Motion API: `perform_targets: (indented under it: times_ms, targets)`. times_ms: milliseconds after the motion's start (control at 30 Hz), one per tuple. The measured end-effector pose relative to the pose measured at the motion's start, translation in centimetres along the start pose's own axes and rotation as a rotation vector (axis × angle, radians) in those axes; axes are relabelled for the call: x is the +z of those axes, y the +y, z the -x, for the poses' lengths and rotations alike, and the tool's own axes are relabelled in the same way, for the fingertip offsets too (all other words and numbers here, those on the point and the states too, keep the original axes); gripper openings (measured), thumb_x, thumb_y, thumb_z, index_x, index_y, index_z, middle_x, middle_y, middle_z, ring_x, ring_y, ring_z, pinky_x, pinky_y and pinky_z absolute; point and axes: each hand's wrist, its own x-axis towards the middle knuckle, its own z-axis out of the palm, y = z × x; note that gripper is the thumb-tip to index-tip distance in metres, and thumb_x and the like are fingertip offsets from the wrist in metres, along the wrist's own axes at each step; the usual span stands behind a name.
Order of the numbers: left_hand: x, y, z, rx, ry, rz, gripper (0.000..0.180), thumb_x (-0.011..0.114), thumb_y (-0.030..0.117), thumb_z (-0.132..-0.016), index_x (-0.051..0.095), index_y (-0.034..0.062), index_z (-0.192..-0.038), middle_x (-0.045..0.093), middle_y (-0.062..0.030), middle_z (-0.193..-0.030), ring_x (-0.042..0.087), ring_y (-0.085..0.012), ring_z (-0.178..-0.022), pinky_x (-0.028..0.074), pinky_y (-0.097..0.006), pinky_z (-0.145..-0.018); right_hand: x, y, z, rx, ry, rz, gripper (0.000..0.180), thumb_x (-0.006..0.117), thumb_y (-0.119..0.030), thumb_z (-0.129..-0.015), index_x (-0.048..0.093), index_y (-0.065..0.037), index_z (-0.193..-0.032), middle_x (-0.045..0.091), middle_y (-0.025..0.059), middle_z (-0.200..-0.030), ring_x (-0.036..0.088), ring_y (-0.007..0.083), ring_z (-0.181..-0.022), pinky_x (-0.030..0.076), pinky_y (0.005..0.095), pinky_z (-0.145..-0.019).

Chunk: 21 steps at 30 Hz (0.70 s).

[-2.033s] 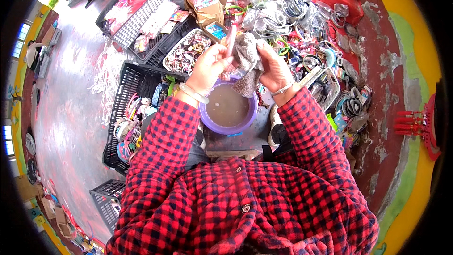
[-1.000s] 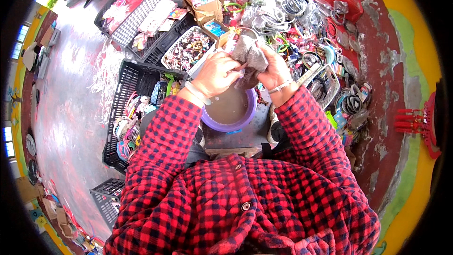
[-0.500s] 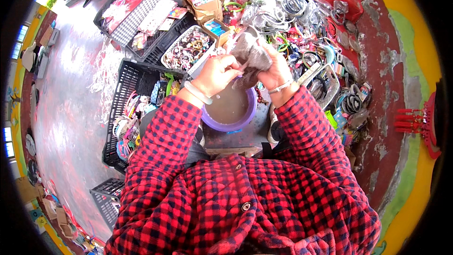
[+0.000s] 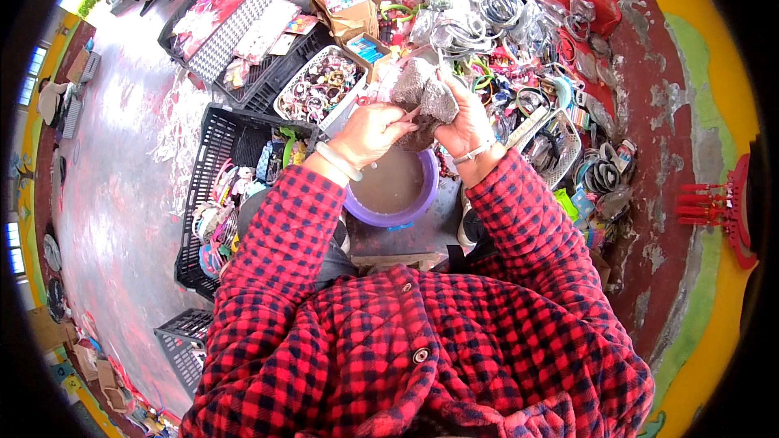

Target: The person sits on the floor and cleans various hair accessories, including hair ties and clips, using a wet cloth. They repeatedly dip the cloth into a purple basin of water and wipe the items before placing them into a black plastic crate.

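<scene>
Grey cloth (image 4: 423, 97), bunched and apparently wet, is clenched between the left hand (image 4: 372, 131) and the right hand (image 4: 465, 122), both closed on it just above a purple bowl (image 4: 422, 203) of murky water, beside black crates (image 4: 215, 154) of trinkets.

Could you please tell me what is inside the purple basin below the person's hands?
The purple basin holds murky brownish water. The grey cloth, gripped by the left hand and right hand, hangs over its far edge, and the cloudy water hides anything beneath.
</scene>
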Motion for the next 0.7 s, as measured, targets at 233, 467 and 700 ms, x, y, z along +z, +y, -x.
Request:
perform_targets:
  times_ms: [233,467,700]
  targets:
    - [-0.6,0.8,0.0,0.228,-0.142,-0.031,0.016,0.061,0.014,-0.079,0.055,0.0026,-0.069,0.053,-0.0117,-0.065,0.052,-0.0299,-0.065,0.041,-0.038,-0.06,-2.3,-2.8,-1.4,0.043,0.045,0.0,0.027,0.053,-0.021,-0.086,0.058,0.0,-0.103,0.063,0.0113,-0.098,0.061,0.0243,-0.088,0.047,0.041,-0.083]
    - [0.5,-0.3,0.1,0.377,0.224,-0.111,0.012,0.062,0.012,-0.077,0.062,0.0038,-0.086,0.056,-0.0095,-0.08,0.055,-0.0271,-0.08,0.044,-0.037,-0.073,-3.0,-4.0,-2.1,0.01,0.091,-0.045,0.024,0.054,-0.023,-0.087,0.06,-0.002,-0.099,0.064,0.0101,-0.095,0.06,0.0244,-0.087,0.045,0.0422,-0.085]
    - [-0.1,0.6,0.3,0.277,-0.025,0.038,0.014,0.058,0.015,-0.082,0.06,0.0022,-0.083,0.057,-0.0092,-0.078,0.055,-0.0248,-0.076,0.044,-0.034,-0.07,-7.1,-5.6,-5.0,0.009,0.048,0.037,0.016,0.052,-0.013,-0.084,0.061,-0.001,-0.09,0.064,0.0117,-0.09,0.061,0.0238,-0.083,0.048,0.0385,-0.078]
